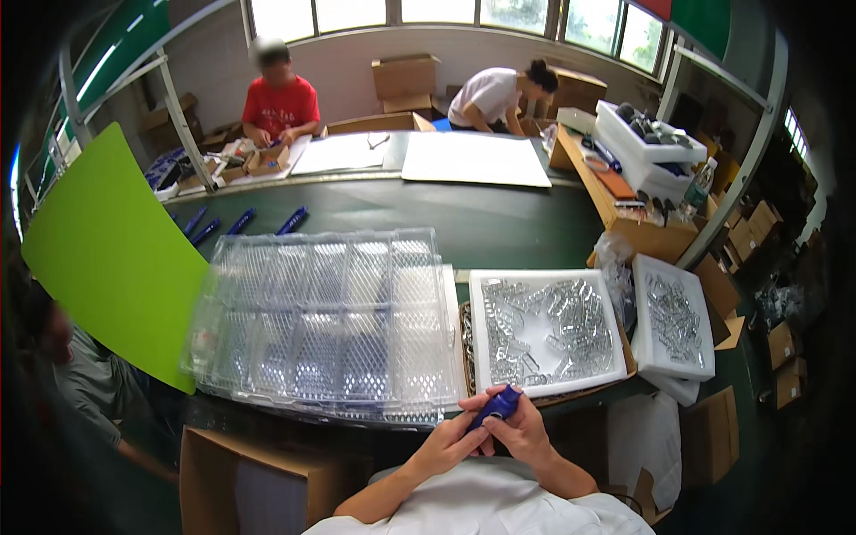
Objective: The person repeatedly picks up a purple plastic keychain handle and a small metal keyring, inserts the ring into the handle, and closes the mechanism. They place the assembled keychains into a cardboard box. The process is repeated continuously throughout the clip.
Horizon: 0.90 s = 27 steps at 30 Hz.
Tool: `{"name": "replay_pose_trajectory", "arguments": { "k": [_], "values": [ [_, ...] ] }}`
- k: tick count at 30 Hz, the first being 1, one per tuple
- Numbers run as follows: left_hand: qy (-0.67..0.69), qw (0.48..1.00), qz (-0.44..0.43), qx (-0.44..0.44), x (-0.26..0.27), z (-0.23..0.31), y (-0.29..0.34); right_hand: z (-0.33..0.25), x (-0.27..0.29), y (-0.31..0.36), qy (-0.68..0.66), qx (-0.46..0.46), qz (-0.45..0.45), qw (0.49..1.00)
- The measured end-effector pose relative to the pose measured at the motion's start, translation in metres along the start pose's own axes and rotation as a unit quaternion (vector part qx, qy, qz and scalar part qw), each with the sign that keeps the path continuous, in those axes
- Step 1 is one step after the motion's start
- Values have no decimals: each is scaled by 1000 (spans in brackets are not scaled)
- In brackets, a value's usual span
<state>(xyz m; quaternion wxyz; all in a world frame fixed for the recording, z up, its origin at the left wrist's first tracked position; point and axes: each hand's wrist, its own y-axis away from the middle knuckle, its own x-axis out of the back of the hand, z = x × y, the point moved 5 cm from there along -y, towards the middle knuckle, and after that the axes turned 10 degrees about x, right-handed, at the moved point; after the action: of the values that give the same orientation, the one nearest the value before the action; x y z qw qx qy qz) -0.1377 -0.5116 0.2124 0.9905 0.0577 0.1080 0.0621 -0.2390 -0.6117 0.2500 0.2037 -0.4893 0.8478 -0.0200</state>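
A dark blue, tube-shaped part (496,408) with a narrower dark end is held in front of my body, slanting up and to the right. My left hand (453,443) is closed around its lower end. My right hand (524,435) grips it from the other side, with the thumb on its surface. Just beyond my hands stands a white foam tray (478,334) holding many small shiny metal pieces (571,316). Left of it lie stacked clear plastic compartment trays (321,312), with blue and white showing through.
Another foam tray (704,343) of metal pieces tilts at the right. Several blue tubes (292,220) rest on the green conveyor belt (366,207). A green panel (107,259) rises at the left. Cardboard boxes (209,481) stand below. Two people work across the belt, another sits at left.
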Motion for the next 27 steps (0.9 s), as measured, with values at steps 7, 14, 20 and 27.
{"name": "replay_pose_trajectory", "arguments": {
  "k": [7, 14, 20, 27],
  "values": [
    [97, 993, -45, 56, -11, 1, 9, -9, -4, 11, 74, 49, -5, 996],
    [110, 993, 29, 37, -39, 22, 12, 6, 13, 25, 187, 53, 41, 980],
    [92, 993, 24, 65, -41, 12, -3, -29, 7, 28, 291, 157, 104, 938],
    [33, 993, 102, 54, -44, 17, 2, -55, -3, 32, 35, 61, 81, 994]
  ]
}}
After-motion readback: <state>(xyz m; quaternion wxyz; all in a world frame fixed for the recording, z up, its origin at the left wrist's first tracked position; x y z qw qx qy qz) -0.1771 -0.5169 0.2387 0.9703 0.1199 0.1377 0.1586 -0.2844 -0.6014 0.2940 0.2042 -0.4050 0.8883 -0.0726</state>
